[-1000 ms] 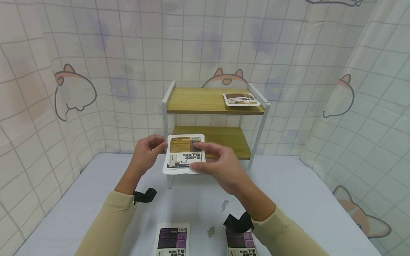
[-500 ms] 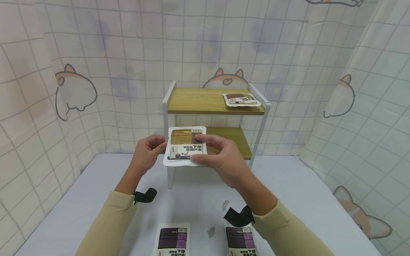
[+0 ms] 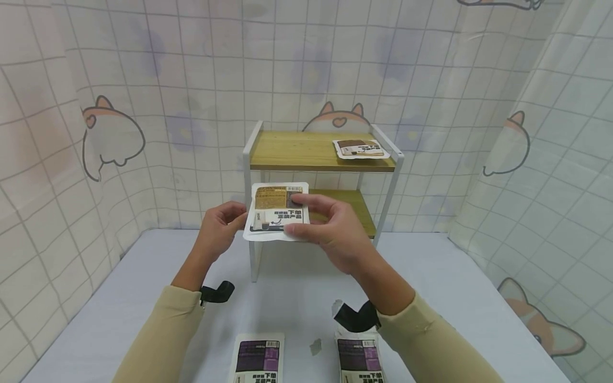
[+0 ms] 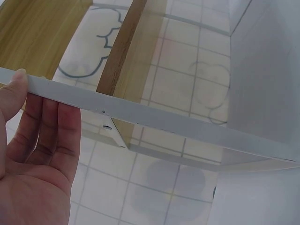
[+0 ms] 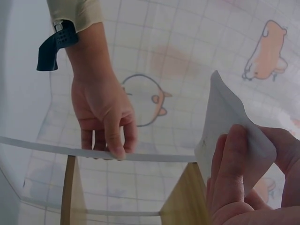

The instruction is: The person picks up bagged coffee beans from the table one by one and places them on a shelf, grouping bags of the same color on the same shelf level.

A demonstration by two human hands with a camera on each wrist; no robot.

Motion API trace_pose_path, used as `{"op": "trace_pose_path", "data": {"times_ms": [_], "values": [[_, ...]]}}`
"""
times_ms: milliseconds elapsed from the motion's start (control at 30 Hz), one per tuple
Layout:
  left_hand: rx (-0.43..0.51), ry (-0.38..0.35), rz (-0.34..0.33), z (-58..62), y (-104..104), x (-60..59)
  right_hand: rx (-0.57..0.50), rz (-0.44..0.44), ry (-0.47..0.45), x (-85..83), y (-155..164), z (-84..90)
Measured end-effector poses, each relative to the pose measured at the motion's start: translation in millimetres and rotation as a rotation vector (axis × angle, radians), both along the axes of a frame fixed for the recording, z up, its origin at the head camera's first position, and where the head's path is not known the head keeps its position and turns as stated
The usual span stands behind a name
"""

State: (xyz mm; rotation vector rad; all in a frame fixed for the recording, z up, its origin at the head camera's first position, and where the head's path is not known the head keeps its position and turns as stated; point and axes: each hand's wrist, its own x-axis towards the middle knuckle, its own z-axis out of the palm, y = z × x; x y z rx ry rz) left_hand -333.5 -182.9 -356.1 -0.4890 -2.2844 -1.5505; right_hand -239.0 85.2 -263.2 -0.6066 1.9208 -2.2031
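My right hand [image 3: 337,234] pinches a flat white pouch [image 3: 275,210] with a brown-and-white printed label by its right side, thumb and index finger on the printed face. The pouch is raised in front of the lower tier of a two-tier rack [image 3: 292,149] with wooden boards. In the right wrist view its plain back [image 5: 225,108] shows, with fingers behind it. My left hand [image 3: 217,231] grips the rack's white front-left post [image 4: 154,112], thumb on one side and fingers curled round the other. From the head view the pouch overlaps part of that post.
A similar pouch [image 3: 362,150] lies on the right of the top board. Two purple-labelled pouches, one left [image 3: 258,356] and one right [image 3: 358,359], lie on the white table near me. The lower board [image 3: 351,207] is partly covered by the held pouch. A grid-patterned curtain [image 3: 191,64] surrounds the table.
My right hand has lifted the pouch higher, from below the lower board's level to over its front. The left hand stays on the post.
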Motion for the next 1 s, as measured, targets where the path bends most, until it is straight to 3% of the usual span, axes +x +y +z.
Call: {"op": "trace_pose_path", "data": {"times_ms": [1000], "values": [[0.020,-0.030,-0.013,0.6,0,0.4,0.023,-0.083,0.022,-6.8,1,20.3]]}}
